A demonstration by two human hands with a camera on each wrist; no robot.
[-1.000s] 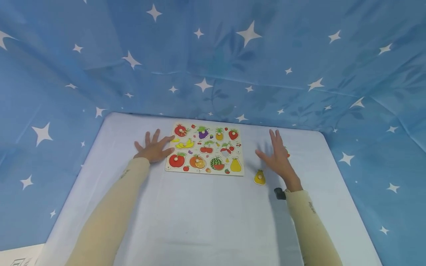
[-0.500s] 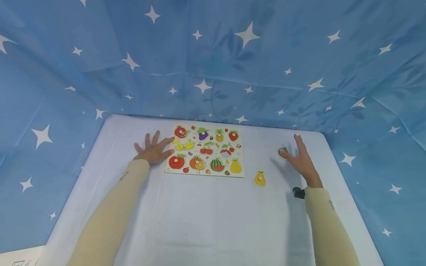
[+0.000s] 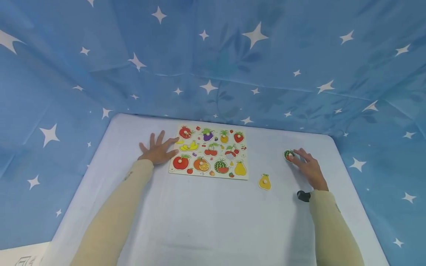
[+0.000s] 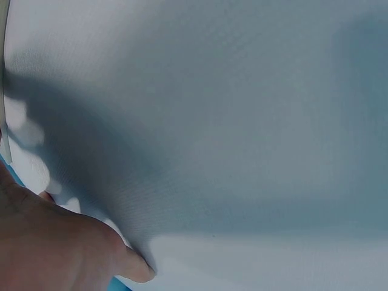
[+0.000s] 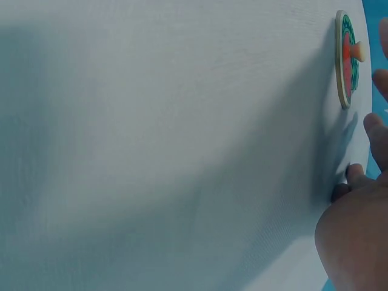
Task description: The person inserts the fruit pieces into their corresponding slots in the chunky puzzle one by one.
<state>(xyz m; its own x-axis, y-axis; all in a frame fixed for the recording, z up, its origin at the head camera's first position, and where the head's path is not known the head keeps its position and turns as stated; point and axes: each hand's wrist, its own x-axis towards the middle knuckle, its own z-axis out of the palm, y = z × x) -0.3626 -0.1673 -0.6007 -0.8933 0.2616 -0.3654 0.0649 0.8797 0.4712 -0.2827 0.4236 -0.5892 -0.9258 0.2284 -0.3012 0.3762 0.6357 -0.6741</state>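
Note:
A fruit puzzle board (image 3: 174,171) lies toward the back of the white table. My left hand (image 3: 158,151) rests at its left edge, fingers spread, with the thumb and index finger over the rim. That left hand (image 4: 66,248) shows only in part in the left wrist view. To the right, a watermelon puzzle piece (image 3: 287,155) lies on the table under the fingers of my right hand (image 3: 311,170). In the right wrist view, the watermelon piece (image 5: 347,73) has a small knob (image 5: 358,52), and the right hand's fingers (image 5: 377,136) are bent near it, apart from it.
A pear puzzle piece (image 3: 264,182) with a knob lies between the board and my right hand. Several knobbed fruit pieces sit in the board. Blue star-patterned cloth (image 3: 213,55) hangs behind the table. A white printed sheet (image 3: 28,253) shows at the lower left.
My right hand has moved right, uncovering the watermelon piece, and its fingers have come down bent over it. My left hand stays at the board's edge. The head view has shifted slightly.

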